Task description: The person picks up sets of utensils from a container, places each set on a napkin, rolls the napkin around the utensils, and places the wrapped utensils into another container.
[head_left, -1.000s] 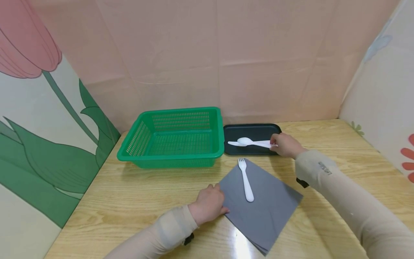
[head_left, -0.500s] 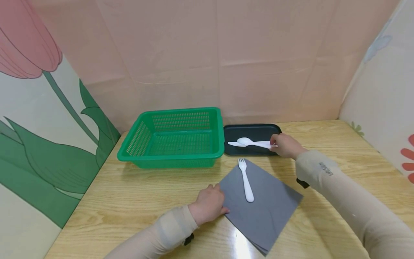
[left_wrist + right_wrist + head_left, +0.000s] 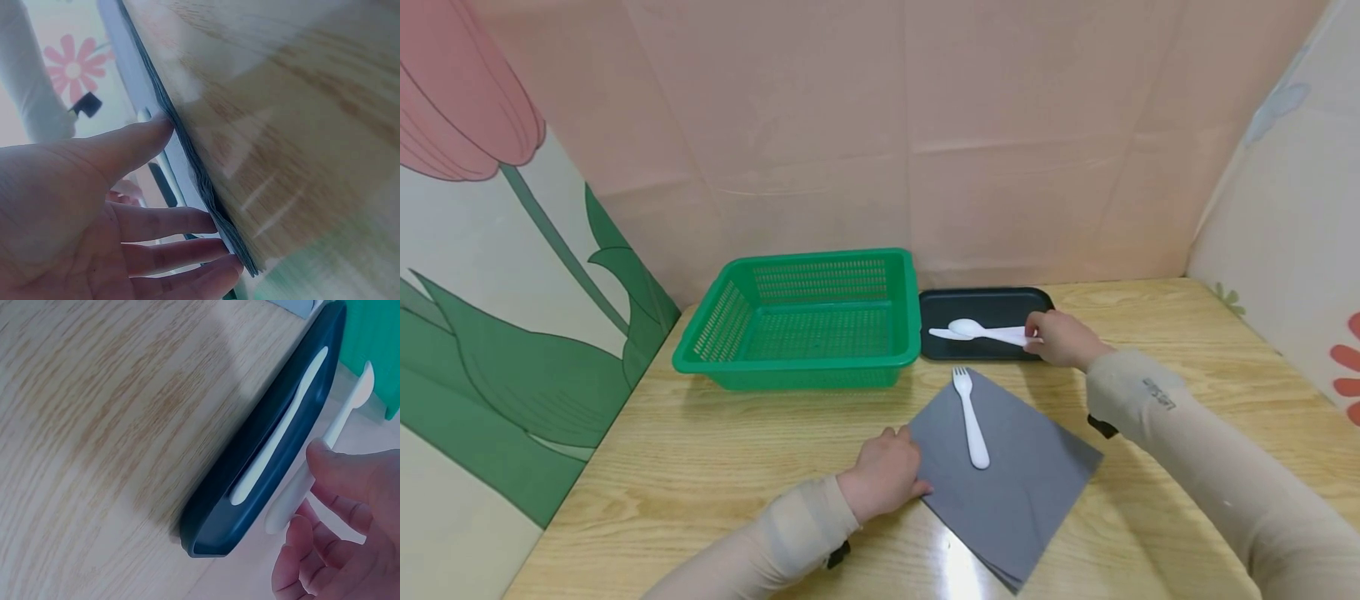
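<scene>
My right hand [image 3: 1063, 337] pinches the handle of a white plastic spoon [image 3: 337, 422] between thumb and fingers, over the black tray [image 3: 985, 304]. In the right wrist view the spoon stands apart from a white knife [image 3: 281, 434] lying in that tray. Nearer to me, a white fork [image 3: 972, 417] lies on a stack of dark grey napkins [image 3: 1015, 492]. Beside its left edge rests my left hand [image 3: 883, 473], thumb and fingers extended. The left wrist view shows the thumb and fingertips [image 3: 215, 275] right at the layered napkin edge [image 3: 190, 159].
A green plastic basket [image 3: 797, 365] stands at the back left, close beside the tray. Behind them rises a pink-covered wall [image 3: 812, 142]. Flower-patterned panels flank the wooden table [image 3: 700, 467] on both sides.
The spoon in my right hand has shifted very slightly to the left over the tray. The left hand, napkins and fork have stayed where they were.
</scene>
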Available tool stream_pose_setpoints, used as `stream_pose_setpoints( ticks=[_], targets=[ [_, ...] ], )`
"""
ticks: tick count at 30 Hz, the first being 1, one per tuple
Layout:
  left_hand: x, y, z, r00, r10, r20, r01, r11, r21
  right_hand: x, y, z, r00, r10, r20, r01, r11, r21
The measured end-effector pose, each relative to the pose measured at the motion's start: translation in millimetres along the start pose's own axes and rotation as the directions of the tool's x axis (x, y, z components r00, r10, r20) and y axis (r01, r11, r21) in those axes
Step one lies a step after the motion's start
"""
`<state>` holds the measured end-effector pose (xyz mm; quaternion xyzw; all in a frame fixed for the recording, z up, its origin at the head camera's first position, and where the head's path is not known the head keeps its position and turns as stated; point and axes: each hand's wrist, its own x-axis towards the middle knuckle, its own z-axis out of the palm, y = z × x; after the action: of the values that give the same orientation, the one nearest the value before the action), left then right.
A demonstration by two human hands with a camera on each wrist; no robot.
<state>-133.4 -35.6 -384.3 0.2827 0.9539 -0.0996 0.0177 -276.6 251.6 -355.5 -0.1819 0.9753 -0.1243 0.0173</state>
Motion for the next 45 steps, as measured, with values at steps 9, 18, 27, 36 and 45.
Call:
stream_pose_setpoints(
  ticks=[9,18,27,36,45],
  targets=[
    [-0.2,0.2,0.0,1.0,-0.005,-0.001,0.005,1.0,0.004,-0.4,-5.0,1.2,1.0,0.006,0.014,-0.006,1.0,-0.02],
    [-0.2,0.3,-1.2,1.0,-0.013,0.014,0.013,1.0,-0.014,-2.0,-9.3,0.7,0.998,0.034,0.053,-0.034,0.999,-0.014],
    [-1.0,-0.1,-1.9,1.0,-0.008,0.004,0.008,1.0,-0.008,-1.1,-10.3,1.4,0.998,0.032,0.058,-0.031,0.999,-0.017],
    [-0.9,-0.4,-2.1,1.0,-0.004,0.006,0.004,1.0,-0.002,-3.1,-14.6,0.1,0.997,0.041,0.067,-0.04,0.999,-0.021],
    [-0.6,-0.1,-1.7,1.0,-0.006,0.007,0.006,1.0,-0.005,-5.2,-17.6,-0.7,0.995,0.03,0.094,-0.031,0.999,0.011]
  ],
)
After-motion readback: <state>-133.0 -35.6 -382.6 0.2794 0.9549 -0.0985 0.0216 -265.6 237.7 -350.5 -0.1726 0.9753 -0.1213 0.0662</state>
